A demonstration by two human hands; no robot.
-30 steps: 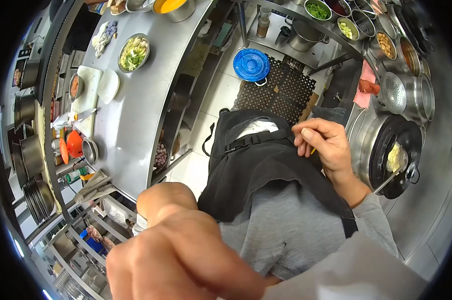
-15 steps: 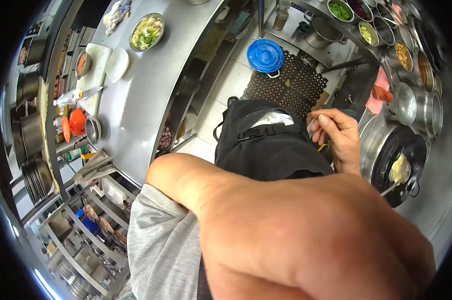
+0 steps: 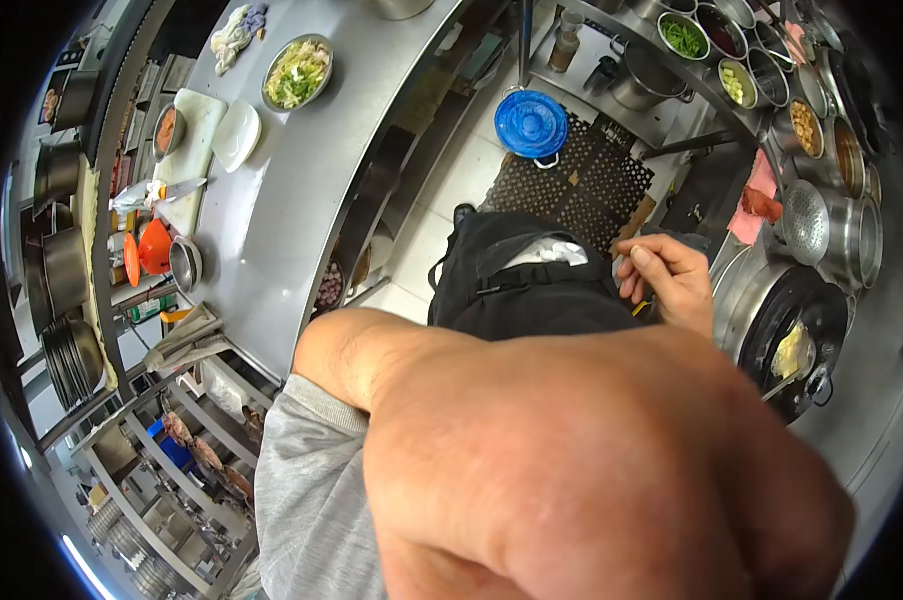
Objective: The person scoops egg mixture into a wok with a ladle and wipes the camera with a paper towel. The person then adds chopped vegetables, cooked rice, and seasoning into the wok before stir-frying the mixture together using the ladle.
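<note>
My left hand (image 3: 591, 470) is very close to the camera and fills the lower middle. Its forearm comes in from a grey sleeve (image 3: 311, 480) at the lower left. Its fingers are dark, blurred and mostly hidden. Beyond it, my right hand (image 3: 671, 275) is beside the black apron (image 3: 541, 300), with thumb and fingers curled together; whatever they may hold is hidden. To the right of that hand, a black wok (image 3: 821, 300) holds yellowish food (image 3: 791, 350), and a utensil handle lies across its near side.
A steel counter (image 3: 281, 220) on the left carries a bowl of chopped vegetables (image 3: 297, 73), a white dish (image 3: 236, 135) and a cutting board (image 3: 193, 150) with a knife. A blue lid (image 3: 531, 123) is near a perforated mat (image 3: 566, 190). A skimmer (image 3: 803, 212) and several ingredient bowls are at right.
My left hand has shifted slightly left in the view. The wok and counter items appear slightly displaced as the camera moves. My right hand keeps its curled shape.
</note>
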